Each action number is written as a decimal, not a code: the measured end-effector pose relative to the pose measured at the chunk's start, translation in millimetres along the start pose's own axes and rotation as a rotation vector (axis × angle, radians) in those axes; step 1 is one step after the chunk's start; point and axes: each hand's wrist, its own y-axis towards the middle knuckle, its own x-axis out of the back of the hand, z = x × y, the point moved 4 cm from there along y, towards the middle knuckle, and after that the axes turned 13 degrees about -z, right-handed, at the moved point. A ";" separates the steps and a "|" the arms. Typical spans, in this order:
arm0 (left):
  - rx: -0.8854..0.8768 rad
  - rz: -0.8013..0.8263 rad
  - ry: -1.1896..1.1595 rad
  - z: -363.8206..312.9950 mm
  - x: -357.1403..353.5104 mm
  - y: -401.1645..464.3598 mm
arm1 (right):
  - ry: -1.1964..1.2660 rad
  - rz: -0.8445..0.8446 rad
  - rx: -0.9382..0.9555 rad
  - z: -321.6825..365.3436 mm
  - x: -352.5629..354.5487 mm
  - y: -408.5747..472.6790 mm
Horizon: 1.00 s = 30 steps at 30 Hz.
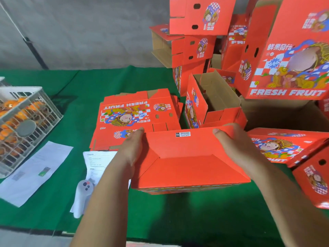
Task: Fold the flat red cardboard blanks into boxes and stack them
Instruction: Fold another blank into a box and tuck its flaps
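Note:
A folded red box (187, 163) is held upside down above the green table, its closed bottom flaps and a barcode sticker facing me. My left hand (132, 148) presses flat against its left side, fingers straight. On the right side, my right hand (236, 148) presses with its thumb on the bottom panel. A pile of flat red blanks (135, 116) lies just behind the box. Folded boxes are stacked at the back right (199, 32), and an open-topped box (213, 102) stands on the table.
A white plastic crate of oranges (25, 122) sits at the left. Paper sheets (37, 168) and a white controller (83, 195) lie near my left forearm. More red boxes (288, 147) lie at the right, and a large box (292, 56) stands on a brown carton.

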 end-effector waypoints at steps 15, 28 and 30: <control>-0.284 0.068 -0.412 -60.4 39.2 -50.6 | 0.457 -0.228 0.076 82.8 49.5 -0.4; -0.461 0.062 -0.570 -93.3 8.8 -66.2 | 0.366 -0.355 0.402 105.4 72.0 16.9; -0.445 0.023 -0.564 -98.1 8.2 -62.6 | 0.371 -0.388 0.433 107.7 77.3 22.8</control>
